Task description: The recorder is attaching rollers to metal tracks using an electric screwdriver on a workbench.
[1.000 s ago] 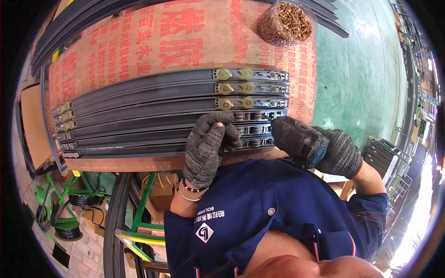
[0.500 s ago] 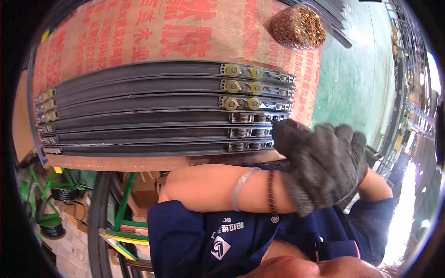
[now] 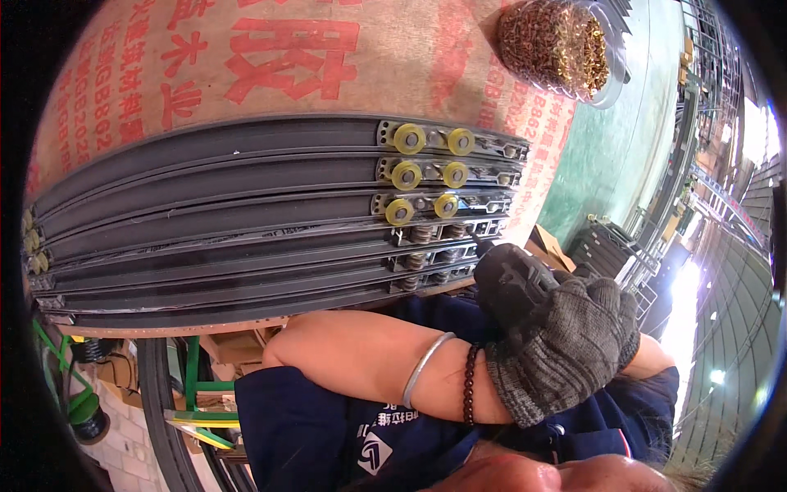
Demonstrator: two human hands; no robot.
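While left hand [image 3: 566, 348] covers right hand, both grips unclear; black tool [image 3: 508, 275] at rails [image 3: 246, 213].

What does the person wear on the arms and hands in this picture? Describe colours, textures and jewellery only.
A grey knitted work glove with darker coated fingers covers the left hand. On that bare forearm sit a thin silver bangle and a dark beaded bracelet. A navy work-jacket sleeve shows below. The right hand is hidden behind it.
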